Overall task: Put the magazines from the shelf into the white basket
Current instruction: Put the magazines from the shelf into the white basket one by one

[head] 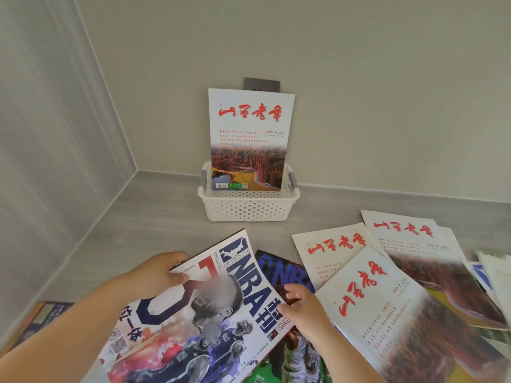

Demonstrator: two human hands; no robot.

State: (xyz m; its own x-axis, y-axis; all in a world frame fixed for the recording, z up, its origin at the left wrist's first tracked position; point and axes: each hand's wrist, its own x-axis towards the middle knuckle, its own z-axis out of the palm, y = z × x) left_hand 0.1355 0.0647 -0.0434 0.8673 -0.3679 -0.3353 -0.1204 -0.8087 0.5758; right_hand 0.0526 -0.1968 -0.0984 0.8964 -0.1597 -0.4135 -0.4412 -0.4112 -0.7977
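A white perforated basket (pixel 247 207) stands on the grey shelf against the back wall. One white magazine with red lettering (pixel 249 139) stands upright in it, leaning on the wall. In front, an NBA magazine (pixel 210 313) is tilted up off the pile. My left hand (pixel 154 275) grips its left edge and my right hand (pixel 304 305) grips its right edge. A second, darker NBA magazine (pixel 284 272) lies beneath it. To the right, several white magazines with red lettering (pixel 387 294) lie fanned out flat.
The grey shelf surface (pixel 154 217) meets a wall on the left and one at the back. A dark wall plate (pixel 261 84) shows behind the upright magazine. More magazines (pixel 492 272) poke in at the far right, and a book (pixel 41 319) lies at lower left.
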